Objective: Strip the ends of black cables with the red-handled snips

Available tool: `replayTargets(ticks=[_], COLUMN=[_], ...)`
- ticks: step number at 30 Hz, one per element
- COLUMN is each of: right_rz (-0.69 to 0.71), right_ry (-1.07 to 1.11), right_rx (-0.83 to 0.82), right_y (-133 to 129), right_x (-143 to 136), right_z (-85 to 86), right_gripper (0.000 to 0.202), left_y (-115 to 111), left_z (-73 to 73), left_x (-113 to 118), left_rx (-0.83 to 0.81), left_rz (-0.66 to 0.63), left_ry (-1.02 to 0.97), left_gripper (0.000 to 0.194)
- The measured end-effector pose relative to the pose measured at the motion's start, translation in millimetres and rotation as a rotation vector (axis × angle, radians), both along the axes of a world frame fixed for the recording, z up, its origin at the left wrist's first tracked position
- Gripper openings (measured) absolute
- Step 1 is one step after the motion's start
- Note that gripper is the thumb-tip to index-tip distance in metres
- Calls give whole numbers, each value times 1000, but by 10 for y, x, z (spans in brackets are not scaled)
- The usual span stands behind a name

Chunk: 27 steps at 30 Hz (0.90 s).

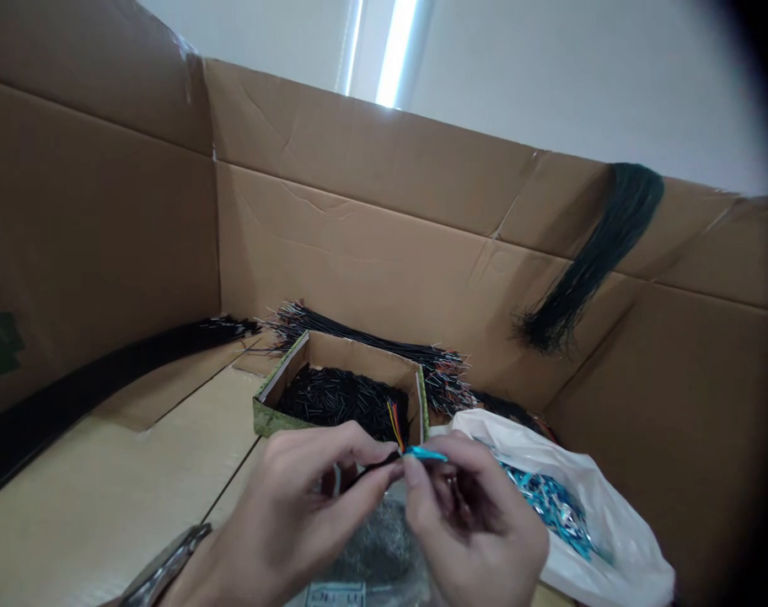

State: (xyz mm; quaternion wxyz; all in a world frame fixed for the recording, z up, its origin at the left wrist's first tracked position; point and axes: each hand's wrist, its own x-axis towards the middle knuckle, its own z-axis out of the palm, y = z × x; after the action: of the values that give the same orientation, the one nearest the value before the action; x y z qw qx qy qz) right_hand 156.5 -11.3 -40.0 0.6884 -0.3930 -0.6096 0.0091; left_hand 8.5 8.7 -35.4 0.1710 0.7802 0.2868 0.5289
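Note:
My left hand (301, 497) pinches a black cable (371, 468) near its end. Thin red, orange and yellow wires (396, 424) fan upward from that end. Close against it, my right hand (478, 514) holds a small blue strip (426, 454) between thumb and forefinger, touching the base of the wires. Just behind the hands stands a green-edged cardboard box (268, 419) of short black pieces (339, 396). Beside my right hand lies a white plastic bag (633, 539) with blue and silvery strips (548, 497) inside.
Tall cardboard walls (358, 219) surround the table (194, 472). Black cable bundles (358, 331) lie along the back, and another long bundle (105, 371) runs down the left. Dark green strands (604, 244) hang over the wall. A clear bag (384, 548) lies below the hands.

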Motion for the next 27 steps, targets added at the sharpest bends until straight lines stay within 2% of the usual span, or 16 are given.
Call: replayTargets(ticks=[4,7,11,12,15,18,20,23,27], right_rz=[-103,-147,-126,-73,123,180,253,329,355], right_ry=[-155,-246,-265,-302,-486,-612,-653,-659,-553], right_rx=[165,260,260,226,28,-138,-247,-368,-449], right_y=[42,36,-53,-74,-93,-40,6,50,73], right_x=[-37,-121,-118,-44,336,693,789,745,607], right_z=[-98,-141,-44,16,232,382,409,388,368], right_gripper=[18,21,21,21,25,39,37,19,19], left_y=[77,124,179,186,187,170,157,140,115], left_z=[-52,-129,-160,-138,-25,67,87,69,3], left_x=[-29,-47,-27,-20,-14,-23,-22,-10,-5], left_rx=[67,122,-4,-65,-231,-373,-422,-381,-168], left_rz=[24,45,-48,-58,-60,-102,-129,-120,-60], left_ry=[47,113,185,191,194,215,238,273,354], left_gripper=[12,16,9,7,18,25,25,25,21])
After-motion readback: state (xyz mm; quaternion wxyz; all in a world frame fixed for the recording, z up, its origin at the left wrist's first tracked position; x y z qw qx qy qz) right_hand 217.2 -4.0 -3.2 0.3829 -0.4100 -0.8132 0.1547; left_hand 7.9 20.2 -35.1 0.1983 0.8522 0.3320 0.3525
